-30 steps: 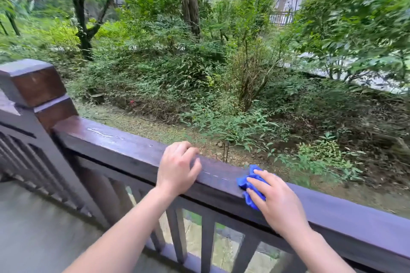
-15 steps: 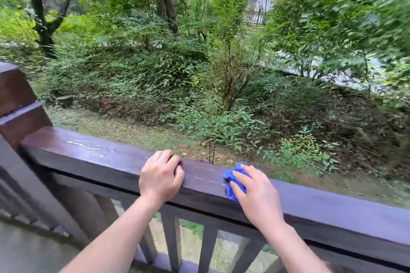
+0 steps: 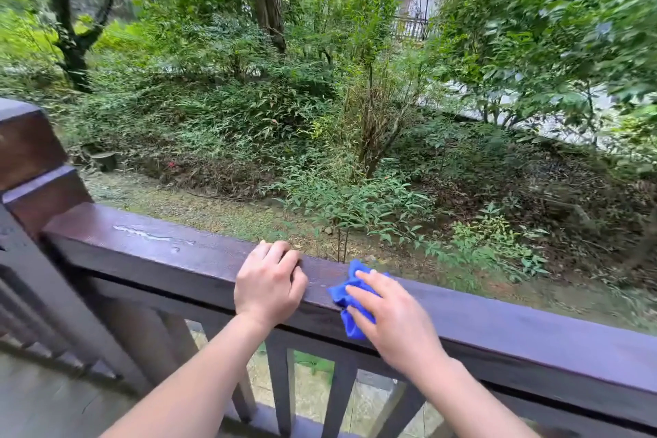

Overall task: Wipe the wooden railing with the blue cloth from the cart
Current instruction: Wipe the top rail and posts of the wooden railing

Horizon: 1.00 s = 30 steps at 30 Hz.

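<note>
- Leafy shrubs (image 3: 320, 124) behind dark brown wooden railing (image 3: 533, 334).
- Probably soft, light crumpled blue cloth (image 3: 346, 290): straight fingers of right hand (image 3: 394, 320) pin it flat.
- Curled fingers of left hand (image 3: 268, 283) grip the rail.

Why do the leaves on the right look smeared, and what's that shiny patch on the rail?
Head view: right-edge foliage is motion-blurred; soft overcast light, no hard shadows; a pale wet-looking streak glints on the wooden railing near the post.

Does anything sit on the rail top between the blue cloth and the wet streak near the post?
Yes: the left hand grips the brown wooden railing between the crumpled blue cloth under the right hand and the pale wet streak.
</note>
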Available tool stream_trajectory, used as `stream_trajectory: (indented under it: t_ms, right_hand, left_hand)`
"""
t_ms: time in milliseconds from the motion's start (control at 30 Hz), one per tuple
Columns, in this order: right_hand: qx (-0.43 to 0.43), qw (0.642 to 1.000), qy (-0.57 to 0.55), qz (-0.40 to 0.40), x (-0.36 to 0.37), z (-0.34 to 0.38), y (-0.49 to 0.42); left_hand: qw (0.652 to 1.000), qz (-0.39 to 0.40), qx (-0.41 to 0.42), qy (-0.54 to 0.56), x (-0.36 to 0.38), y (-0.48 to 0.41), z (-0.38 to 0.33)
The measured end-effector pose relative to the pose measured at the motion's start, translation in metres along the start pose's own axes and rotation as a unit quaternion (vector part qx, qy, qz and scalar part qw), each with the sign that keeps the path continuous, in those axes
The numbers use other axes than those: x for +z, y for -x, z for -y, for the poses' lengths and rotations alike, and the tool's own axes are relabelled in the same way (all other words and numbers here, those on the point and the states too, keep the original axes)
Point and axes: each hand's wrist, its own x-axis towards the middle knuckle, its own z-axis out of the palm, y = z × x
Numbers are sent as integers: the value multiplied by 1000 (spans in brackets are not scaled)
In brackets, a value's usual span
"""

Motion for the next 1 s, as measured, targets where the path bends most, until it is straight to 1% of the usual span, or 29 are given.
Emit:
stream_trajectory:
  t_ms: [67, 133, 167, 200, 300, 333, 367, 400, 467, 533, 567, 600, 633, 700, 733, 767, 833, 933, 967, 1000]
  right_hand:
    - [58, 998, 3, -6, -8, -17, -12]
    - [127, 991, 0, -32, -14, -24, -26]
    - [137, 990, -5, -41, -13, -20, -29]
    - [124, 991, -8, -41, -8, -12, -30]
    - [-10, 1000, -22, -19, 6, 8, -15]
    - [-38, 999, -26, -17, 4, 3, -11]
    - [-44, 999, -25, -21, -2, -9, -9]
    - [-28, 999, -19, -25, -8, -23, -6]
    - [35, 999, -4, -41, -22, -49, 0]
    - [80, 995, 14, -54, -21, -52, 0]
    - [81, 995, 17, -58, -15, -40, -4]
    - [65, 996, 10, -61, -6, -23, -10]
    - [36, 998, -4, -53, 2, -4, -15]
    - [-50, 998, -20, -28, 14, 23, -20]
    - [-82, 996, -23, -19, 15, 26, -22]
    - [-96, 995, -24, -16, 14, 23, -23]
    - [-63, 998, -24, -6, 11, 12, -29]
    - [32, 999, -31, 4, 15, 15, -50]
    - [40, 999, -27, 6, 18, 23, -55]
    - [28, 999, -22, 7, 24, 31, -57]
  left_hand:
    - [1000, 6, -2, 2, 0, 0, 0]
    - [1000, 9, -5, 0, -1, -1, -1]
    - [1000, 9, -5, -1, -1, -1, -2]
    - [1000, 9, -5, -1, -1, 0, -3]
    - [1000, 12, -9, -2, 0, 0, -2]
    - [1000, 10, -10, -4, 0, 0, -2]
    - [1000, 6, -10, -6, 1, 0, -1]
    - [1000, 1, -8, -8, 1, 0, 0]
    - [1000, -7, -6, -11, 3, 2, 0]
    - [1000, -8, -7, -12, 4, 3, -1]
    - [1000, -10, -5, -12, 4, 3, -1]
    - [1000, -11, -3, -12, 3, 2, -2]
    - [1000, -9, -4, -10, 2, 0, -2]
    - [1000, -6, -10, -4, -1, -1, -2]
    - [1000, -4, -13, -1, -3, -1, -2]
    - [1000, 1, -13, 3, -4, 0, -2]
    - [1000, 10, -13, 7, -6, 2, -2]
    - [999, 36, -24, 28, -13, -2, -3]
    - [998, 35, -27, 53, -14, -2, -2]
    - [995, 28, -27, 88, -17, -3, -1]
